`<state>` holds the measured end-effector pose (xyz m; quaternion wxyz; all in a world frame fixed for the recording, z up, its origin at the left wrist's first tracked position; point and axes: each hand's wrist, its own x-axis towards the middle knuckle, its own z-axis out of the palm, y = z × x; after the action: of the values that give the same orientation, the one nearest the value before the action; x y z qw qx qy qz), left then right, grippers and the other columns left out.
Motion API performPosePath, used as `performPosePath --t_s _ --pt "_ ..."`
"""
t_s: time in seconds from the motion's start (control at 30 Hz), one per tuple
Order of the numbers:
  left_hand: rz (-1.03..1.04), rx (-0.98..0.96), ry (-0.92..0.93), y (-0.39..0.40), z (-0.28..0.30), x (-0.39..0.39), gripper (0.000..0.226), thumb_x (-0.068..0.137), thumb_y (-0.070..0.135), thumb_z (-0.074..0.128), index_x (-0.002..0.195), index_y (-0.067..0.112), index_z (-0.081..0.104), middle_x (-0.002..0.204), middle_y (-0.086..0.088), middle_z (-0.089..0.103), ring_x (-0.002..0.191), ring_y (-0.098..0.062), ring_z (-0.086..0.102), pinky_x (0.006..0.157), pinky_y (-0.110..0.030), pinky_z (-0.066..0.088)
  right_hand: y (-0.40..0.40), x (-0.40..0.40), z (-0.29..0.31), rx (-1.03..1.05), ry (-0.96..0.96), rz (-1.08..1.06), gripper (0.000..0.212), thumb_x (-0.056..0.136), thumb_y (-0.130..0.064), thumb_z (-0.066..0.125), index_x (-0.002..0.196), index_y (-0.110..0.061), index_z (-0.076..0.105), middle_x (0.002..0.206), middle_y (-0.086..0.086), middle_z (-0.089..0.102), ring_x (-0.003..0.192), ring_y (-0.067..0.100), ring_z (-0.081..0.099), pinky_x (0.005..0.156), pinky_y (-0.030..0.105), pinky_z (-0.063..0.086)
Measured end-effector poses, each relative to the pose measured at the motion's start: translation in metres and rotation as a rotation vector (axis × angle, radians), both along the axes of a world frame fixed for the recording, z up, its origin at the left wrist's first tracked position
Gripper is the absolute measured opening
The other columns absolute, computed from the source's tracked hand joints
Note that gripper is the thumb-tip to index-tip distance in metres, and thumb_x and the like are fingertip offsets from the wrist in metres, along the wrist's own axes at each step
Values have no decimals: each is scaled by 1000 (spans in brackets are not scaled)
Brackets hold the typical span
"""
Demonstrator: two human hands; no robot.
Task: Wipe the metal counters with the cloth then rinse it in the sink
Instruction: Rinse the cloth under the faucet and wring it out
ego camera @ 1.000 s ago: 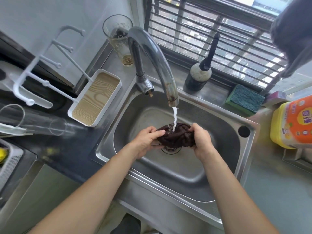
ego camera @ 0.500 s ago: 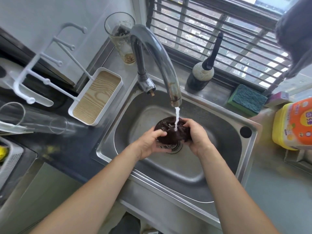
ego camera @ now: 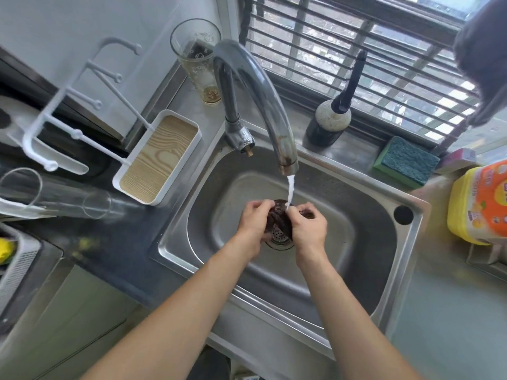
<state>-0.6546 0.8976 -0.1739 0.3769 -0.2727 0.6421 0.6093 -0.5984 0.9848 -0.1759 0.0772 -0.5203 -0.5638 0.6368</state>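
Note:
A dark brown cloth is bunched small between both hands, low in the steel sink, just above the drain strainer. My left hand grips its left side and my right hand grips its right side. Water runs from the curved faucet straight onto the cloth. Most of the cloth is hidden by my fingers.
A glass and a white tray with a wooden base stand left of the faucet. A dark bottle, a green sponge and a yellow detergent container line the back and right. The metal counter lies right of the sink.
My hands have drawn closer together and lower toward the drain, squeezing the cloth into a tighter bundle under the running water.

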Motion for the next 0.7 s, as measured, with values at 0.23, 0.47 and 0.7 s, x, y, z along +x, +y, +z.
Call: performPosePath --t_s 0.23,0.47,0.7 --pt "-93 -140 158 1 0 8 29 85 42 53 70 20 64 68 0 63 72 -23 58 64 -37 47 -16 5 19 144 -46 218 31 91 -43 62 76 -16 63 70 -7 65 73 14 61 74 33 46" --pt "-181 -123 68 9 9 4 50 90 50 60 58 12 62 56 4 61 53 -14 55 56 -25 45 -15 -7 36 307 -234 67 30 98 -33 57 79 -11 65 83 10 72 89 37 63 78 38 44" --pt "-124 -148 174 3 5 9 49 69 60 60 64 12 68 67 -4 68 69 -23 64 77 -52 57 -19 -12 32 298 -229 113 33 91 -38 62 68 -14 61 69 5 66 78 32 60 69 35 38"
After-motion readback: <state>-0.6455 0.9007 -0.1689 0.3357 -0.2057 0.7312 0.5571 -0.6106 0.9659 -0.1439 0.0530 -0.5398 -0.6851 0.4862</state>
